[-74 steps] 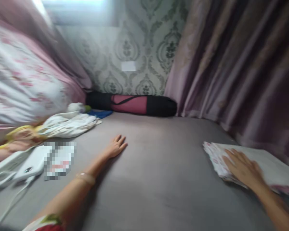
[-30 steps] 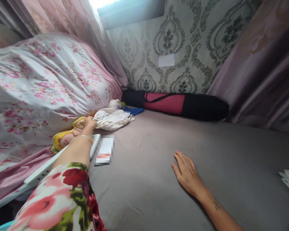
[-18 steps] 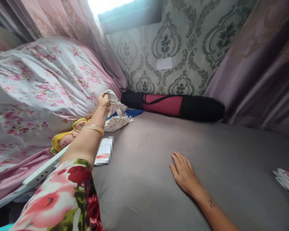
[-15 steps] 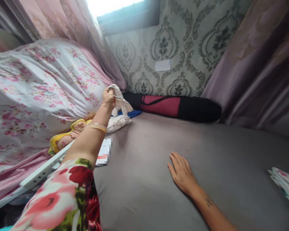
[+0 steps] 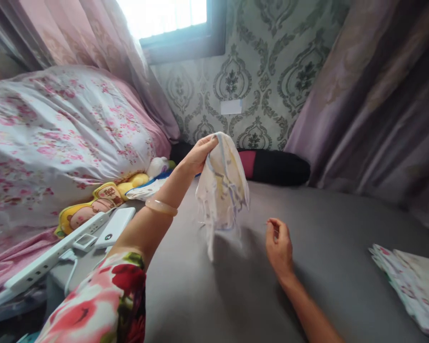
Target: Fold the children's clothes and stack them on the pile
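A pale cloth (image 5: 224, 183) with bluish edging hangs in the air above the grey bed (image 5: 186, 290), in front of a long black and red bag (image 5: 280, 167). Its lower part is blurred, with thin strips hanging down; I cannot tell whether the longest strip touches the bed. The left hand (image 5: 201, 152) grasps the cloth at its top edge, pinching it between thumb and fingers. The left arm, with a bangle (image 5: 161, 206) and a flowered sleeve (image 5: 100, 295), stretches forward and slants towards the middle. The right hand (image 5: 280, 245) is released, near the cloth but apart from it. Its fingers are loosely bent, with the thumb close to the index finger, and its forearm comes from the lower right. Further right, a pile of folded cloths (image 5: 413, 286) lies on the bed. Beside the left forearm are a white device (image 5: 116, 227) and a power strip (image 5: 53, 259).
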The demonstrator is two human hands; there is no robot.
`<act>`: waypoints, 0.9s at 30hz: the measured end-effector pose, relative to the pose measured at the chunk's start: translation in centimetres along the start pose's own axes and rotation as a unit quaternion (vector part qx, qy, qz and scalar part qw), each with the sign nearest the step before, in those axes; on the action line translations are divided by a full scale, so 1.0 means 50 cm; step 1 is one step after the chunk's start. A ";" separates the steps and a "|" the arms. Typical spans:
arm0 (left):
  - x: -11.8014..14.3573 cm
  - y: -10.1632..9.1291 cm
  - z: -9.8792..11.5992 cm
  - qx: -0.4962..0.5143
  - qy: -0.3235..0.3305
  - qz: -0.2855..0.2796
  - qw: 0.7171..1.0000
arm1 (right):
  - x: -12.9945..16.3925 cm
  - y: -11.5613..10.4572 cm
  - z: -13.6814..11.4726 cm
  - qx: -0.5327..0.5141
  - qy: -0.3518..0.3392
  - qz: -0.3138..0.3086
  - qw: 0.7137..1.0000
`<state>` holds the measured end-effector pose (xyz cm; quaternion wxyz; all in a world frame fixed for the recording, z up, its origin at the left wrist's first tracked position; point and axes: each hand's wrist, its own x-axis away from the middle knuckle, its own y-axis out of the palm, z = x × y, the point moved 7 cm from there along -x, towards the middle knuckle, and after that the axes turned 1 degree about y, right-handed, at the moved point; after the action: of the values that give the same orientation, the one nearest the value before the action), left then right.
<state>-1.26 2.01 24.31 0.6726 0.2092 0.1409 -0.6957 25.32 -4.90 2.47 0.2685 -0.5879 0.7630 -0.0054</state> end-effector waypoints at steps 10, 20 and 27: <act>0.101 0.195 -0.057 -0.072 -0.048 -0.177 0.980 | 0.039 -0.058 -0.199 -0.014 -0.176 0.005 0.984; 0.138 0.175 -0.109 -0.055 -0.065 -0.045 0.995 | -0.022 -0.056 -0.116 0.034 -0.021 -0.068 0.997; 0.164 0.164 -0.174 -0.003 -0.119 -0.090 0.989 | -0.107 -0.233 -0.124 -0.019 0.046 -0.069 0.996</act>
<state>7.72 -1.47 13.47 0.6200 0.1095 0.0799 -0.7728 34.02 -5.57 13.72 0.2214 -0.6434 0.7320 -0.0363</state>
